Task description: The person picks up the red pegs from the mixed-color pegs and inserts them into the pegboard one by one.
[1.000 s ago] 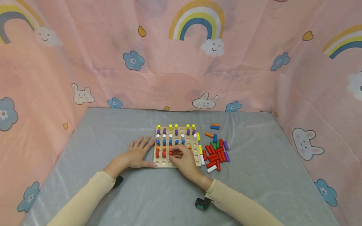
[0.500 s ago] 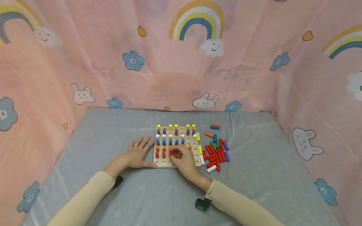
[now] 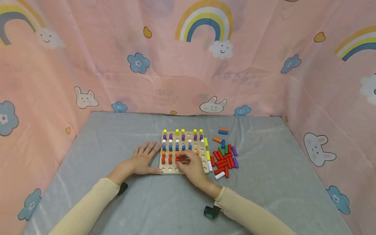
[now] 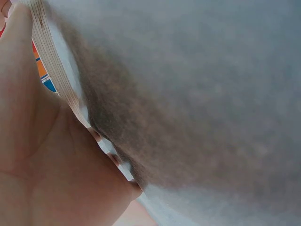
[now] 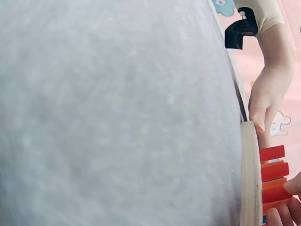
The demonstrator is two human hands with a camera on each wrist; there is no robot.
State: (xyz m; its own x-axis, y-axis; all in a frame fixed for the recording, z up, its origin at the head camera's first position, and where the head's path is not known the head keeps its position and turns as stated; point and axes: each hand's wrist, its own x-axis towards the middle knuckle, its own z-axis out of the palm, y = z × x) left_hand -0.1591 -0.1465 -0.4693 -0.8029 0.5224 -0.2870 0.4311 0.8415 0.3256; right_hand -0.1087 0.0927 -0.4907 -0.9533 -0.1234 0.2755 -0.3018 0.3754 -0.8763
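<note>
A wooden pegboard (image 3: 173, 173) lies on the table with rows of upright yellow, purple, white, blue, orange and red pegs. My right hand (image 3: 192, 167) pinches a red peg (image 3: 177, 159) between thumb and fingers, third from the left in the red row. In the right wrist view that red peg (image 5: 275, 195) stands upright against the board's top face. Spread flat at the board's left side, my left hand (image 3: 141, 163) touches the front left corner with its thumb. The left wrist view shows the palm (image 4: 51, 160) against the board's edge (image 4: 54, 59). My right hand hides part of the board.
Right of the board lies a loose pile of red pegs (image 3: 221, 163) with green, purple, blue and orange ones around it. Yellow pegs (image 3: 208, 155) and a white peg (image 3: 210, 166) lie along the board's right edge. Pink curtains (image 3: 188, 75) enclose the grey table (image 3: 264, 169).
Almost nothing differs. My right wrist has shifted very slightly to the right, while its fingers stay on the same red peg. The left hand keeps its place.
</note>
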